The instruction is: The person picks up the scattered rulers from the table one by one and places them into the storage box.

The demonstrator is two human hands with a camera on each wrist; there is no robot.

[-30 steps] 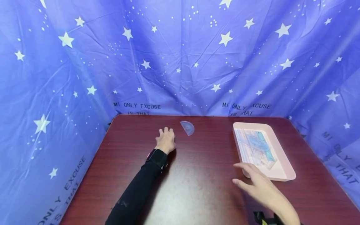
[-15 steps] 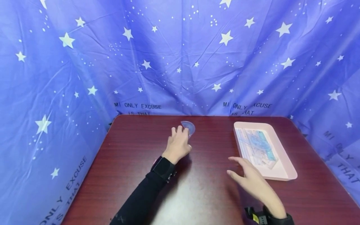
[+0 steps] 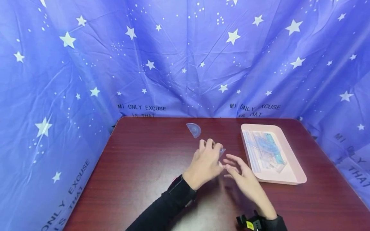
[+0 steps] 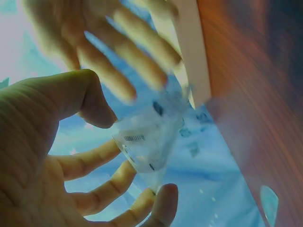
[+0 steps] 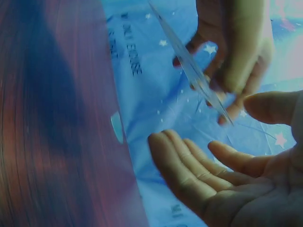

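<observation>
My left hand (image 3: 203,163) pinches a clear plastic set square (image 4: 147,142) between thumb and fingers, above the middle of the table. In the head view only a small corner of it shows past the fingers; in the right wrist view it appears nearly edge-on. My right hand (image 3: 245,181) is held beside it on the right, palm turned toward it, thumb and fingers spread apart with nothing between them. A clear protractor (image 3: 194,130) lies near the table's back edge, beyond the left hand.
On the right of the dark red table (image 3: 138,147) stands a pale pink tray (image 3: 295,171), holding clear rulers and blue-tinted flat pieces (image 3: 270,146). A blue curtain (image 3: 173,48) with white stars hangs behind the table and along both sides.
My left hand has moved right from beside the protractor, now with the set square in its fingers. My right hand has shifted left and slightly up, toward it. The protractor stays in place.
</observation>
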